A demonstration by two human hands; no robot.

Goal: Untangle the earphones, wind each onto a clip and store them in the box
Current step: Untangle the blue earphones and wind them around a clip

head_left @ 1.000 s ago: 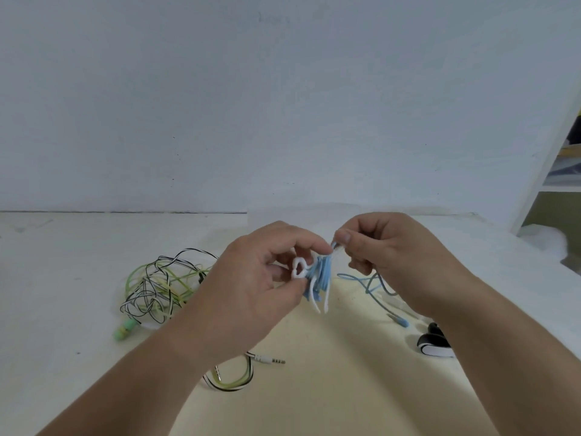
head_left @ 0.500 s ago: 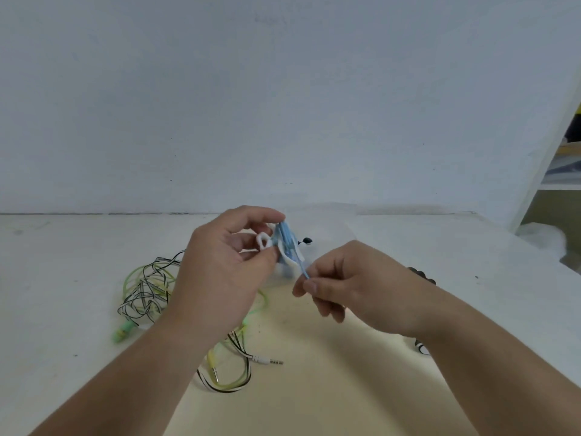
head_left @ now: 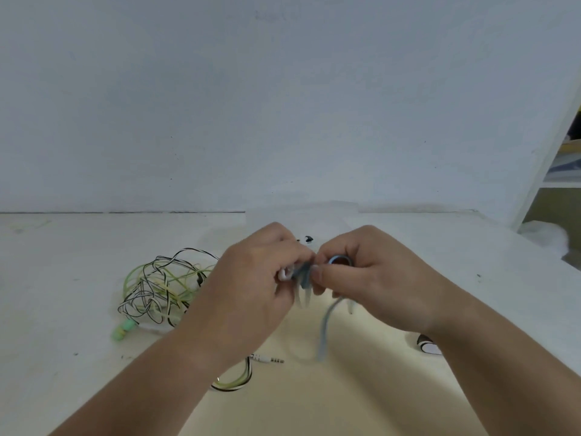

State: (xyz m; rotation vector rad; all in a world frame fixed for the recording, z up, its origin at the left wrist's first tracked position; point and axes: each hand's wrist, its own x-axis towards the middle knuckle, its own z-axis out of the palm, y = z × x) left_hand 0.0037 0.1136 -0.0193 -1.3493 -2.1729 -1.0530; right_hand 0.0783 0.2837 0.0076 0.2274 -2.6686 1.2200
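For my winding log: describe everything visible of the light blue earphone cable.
The light blue earphone cable is thin and flexible, rubbery-looking. Part is bundled around a white clip that the left hand grips. The right hand pinches it beside the bundle, a small loop arching over its fingers. A free tail hangs below that hand toward the table, blurred; its end is unclear.

Plain indoor room; home or office, cannot tell. Bare white wall (head_left: 283,105) straight ahead, meeting white table (head_left: 63,278) along dark seam. Tabletop scuffed, speckled with small dark marks. Right edge: white upright (head_left: 545,171) of shelf unit, shelf (head_left: 561,184) holding blurred items. Tangled earphones (head_left: 157,287) loose on table, left.
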